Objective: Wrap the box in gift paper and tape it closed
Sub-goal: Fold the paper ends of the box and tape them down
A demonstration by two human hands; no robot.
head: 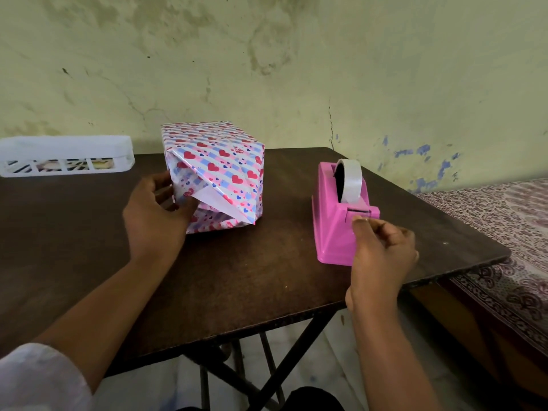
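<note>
A box (pixel 219 161) wrapped in pink, blue and white heart-print paper stands on the dark wooden table (pixel 252 277). Its near end has folded flaps, and one triangular flap (pixel 219 200) hangs loose with its white underside showing. My left hand (pixel 157 212) holds the folded paper against the box's left near corner, thumb on the flap. At the right stands a pink tape dispenser (pixel 335 232) with a roll of clear tape (pixel 351 179). My right hand (pixel 382 247) pinches at the tape end by the dispenser's cutter.
A white slotted plastic basket (pixel 65 155) sits at the table's back left by the wall. The table's right edge drops off next to a bed with a patterned cover (pixel 504 232). Folding table legs (pixel 261 366) show below the near edge.
</note>
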